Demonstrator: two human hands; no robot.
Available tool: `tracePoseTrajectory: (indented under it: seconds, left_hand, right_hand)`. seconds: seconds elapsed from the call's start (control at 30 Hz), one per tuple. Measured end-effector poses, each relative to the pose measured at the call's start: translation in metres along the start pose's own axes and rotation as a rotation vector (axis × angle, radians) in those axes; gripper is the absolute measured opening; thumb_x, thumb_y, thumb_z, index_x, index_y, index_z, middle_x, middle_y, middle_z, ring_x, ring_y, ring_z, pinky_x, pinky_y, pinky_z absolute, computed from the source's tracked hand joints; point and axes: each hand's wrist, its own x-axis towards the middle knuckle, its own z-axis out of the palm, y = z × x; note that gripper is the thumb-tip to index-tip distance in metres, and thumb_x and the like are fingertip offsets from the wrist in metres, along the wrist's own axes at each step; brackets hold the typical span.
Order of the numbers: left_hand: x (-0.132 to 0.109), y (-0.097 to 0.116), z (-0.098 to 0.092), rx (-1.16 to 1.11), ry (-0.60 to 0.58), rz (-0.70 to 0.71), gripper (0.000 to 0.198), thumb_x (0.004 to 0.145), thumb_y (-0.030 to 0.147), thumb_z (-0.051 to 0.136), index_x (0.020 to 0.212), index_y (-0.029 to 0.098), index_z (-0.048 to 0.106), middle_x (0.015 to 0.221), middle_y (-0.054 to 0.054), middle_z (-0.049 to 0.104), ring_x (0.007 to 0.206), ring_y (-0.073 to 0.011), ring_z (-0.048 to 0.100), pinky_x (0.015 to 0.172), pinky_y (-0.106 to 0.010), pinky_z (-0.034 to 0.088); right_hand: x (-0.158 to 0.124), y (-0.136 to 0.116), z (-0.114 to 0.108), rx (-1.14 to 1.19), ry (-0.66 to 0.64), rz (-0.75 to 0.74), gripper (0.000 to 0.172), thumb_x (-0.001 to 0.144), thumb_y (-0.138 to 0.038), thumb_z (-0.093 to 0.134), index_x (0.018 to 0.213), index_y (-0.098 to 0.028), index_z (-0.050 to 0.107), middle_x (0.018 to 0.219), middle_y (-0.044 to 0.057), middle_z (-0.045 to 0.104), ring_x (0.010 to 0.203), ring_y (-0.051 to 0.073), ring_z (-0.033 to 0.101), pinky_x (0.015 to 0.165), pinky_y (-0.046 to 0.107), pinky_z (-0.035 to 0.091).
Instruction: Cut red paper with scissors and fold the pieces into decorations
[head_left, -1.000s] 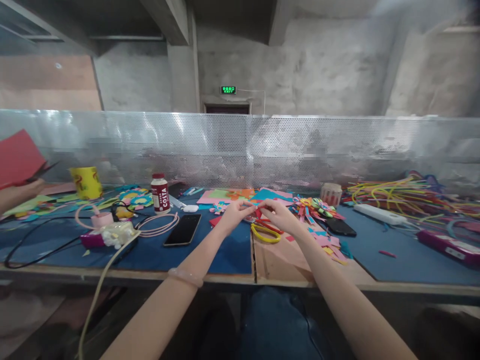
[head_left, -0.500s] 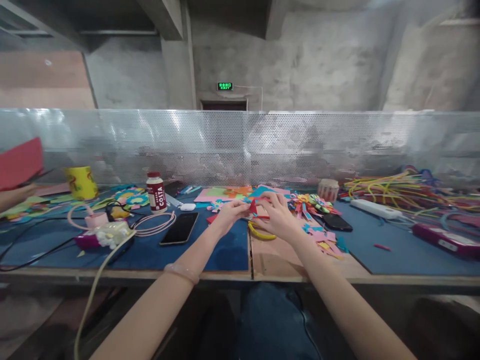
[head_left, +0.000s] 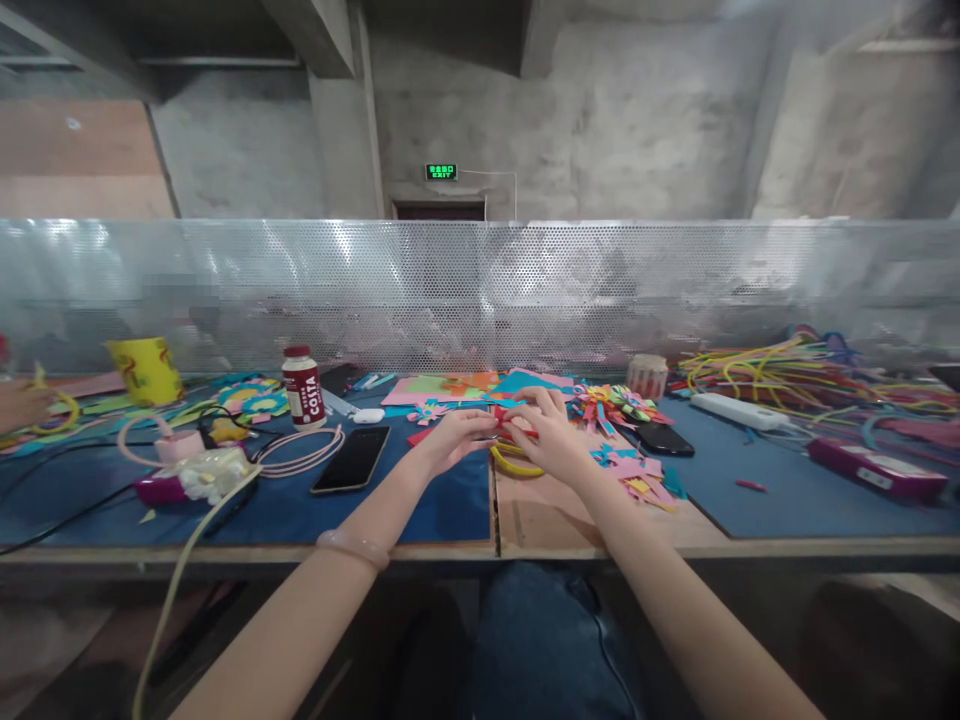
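Observation:
My left hand [head_left: 450, 440] and my right hand [head_left: 551, 435] meet over the middle of the workbench, fingers pinched together on a small red paper piece [head_left: 507, 420] held between them. Yellow-handled scissors [head_left: 512, 462] lie on the bench just under my hands. A black phone [head_left: 351, 458] lies left of my left hand. Behind my hands lie coloured paper sheets [head_left: 465, 385]. A paper flower [head_left: 619, 402] and a heap of paper scraps [head_left: 637, 478] sit to the right of my right hand.
A Costa bottle [head_left: 302, 386], a yellow cup [head_left: 146, 368], cables and a charger [head_left: 202, 470] fill the left side. Another person's hand [head_left: 22, 405] shows at the far left. A second phone [head_left: 664, 438], a tape roll [head_left: 647, 375], a power strip [head_left: 731, 410], coloured strips [head_left: 787, 370] and a perforated metal screen [head_left: 480, 290] lie right and behind.
My hands have stayed together on the red piece, the right fingers shifting over it. The other person's red sheet at the far left has dropped out of sight. The view drifted slightly left.

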Motion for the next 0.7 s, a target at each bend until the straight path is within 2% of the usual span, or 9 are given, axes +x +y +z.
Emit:
tracePoseTrajectory:
  seconds: [0.23,0.4,0.6,0.7]
  left_hand:
    - [-0.001,0.001,0.0,-0.135,-0.054,-0.033,0.013,0.063,0.016,0.067,0.075,0.014,0.063,0.084,-0.007,0.066,0.086,-0.018,0.06,0.085,-0.038,0.041]
    - [-0.001,0.0,-0.001,-0.133,-0.059,-0.069,0.014,0.063,0.014,0.068,0.075,0.014,0.062,0.085,-0.006,0.066,0.087,-0.0169,0.06,0.085,-0.037,0.041]
    - [0.0,-0.002,0.002,-0.026,-0.073,-0.011,0.022,0.063,0.017,0.069,0.083,0.015,0.062,0.087,-0.006,0.065,0.088,-0.0158,0.059,0.083,-0.032,0.042]
    - [-0.001,-0.003,0.004,0.034,-0.084,0.006,0.022,0.063,0.019,0.069,0.083,0.013,0.063,0.088,-0.007,0.065,0.086,-0.0151,0.059,0.083,-0.03,0.042]
  right_hand:
    - [-0.001,-0.001,-0.002,0.055,-0.015,0.008,0.018,0.083,-0.027,0.043,0.091,-0.024,0.059,0.107,0.007,0.045,0.103,0.022,0.039,0.091,0.04,0.031]
    - [-0.001,0.001,0.001,0.102,0.012,0.02,0.016,0.083,-0.024,0.042,0.088,-0.021,0.057,0.104,0.007,0.047,0.102,0.02,0.041,0.091,0.039,0.032]
    - [0.0,0.005,0.009,0.27,0.045,0.102,0.012,0.081,-0.02,0.043,0.083,-0.02,0.055,0.093,0.006,0.054,0.095,0.019,0.046,0.087,0.038,0.035]
    - [0.0,0.007,0.014,0.434,0.014,0.227,0.01,0.081,-0.023,0.043,0.082,-0.02,0.053,0.086,0.004,0.056,0.083,0.016,0.052,0.077,0.033,0.042]
